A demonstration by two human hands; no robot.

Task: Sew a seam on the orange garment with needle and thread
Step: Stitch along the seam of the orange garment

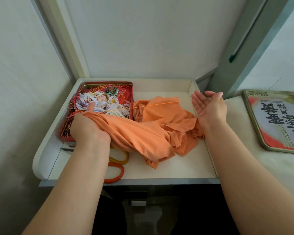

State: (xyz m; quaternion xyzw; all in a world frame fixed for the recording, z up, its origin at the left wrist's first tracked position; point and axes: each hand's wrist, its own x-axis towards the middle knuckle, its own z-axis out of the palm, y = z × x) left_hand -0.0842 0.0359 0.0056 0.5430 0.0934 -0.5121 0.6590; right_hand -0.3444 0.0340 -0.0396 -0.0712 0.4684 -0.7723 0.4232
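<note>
We see a tray (161,173) with raised edges in front of a wall. In its back left corner sits a tin (131,92) full of tangled threads (107,100). The garment (153,129) lies to the right of the tin, one end draped over the tin's near right corner. Scissors (116,164) lie in front of the tin, partly under the garment. A thread (156,104) runs across from the tin over the garment. Right of the tray, a lid (277,121) rests on a table (261,167).
</note>
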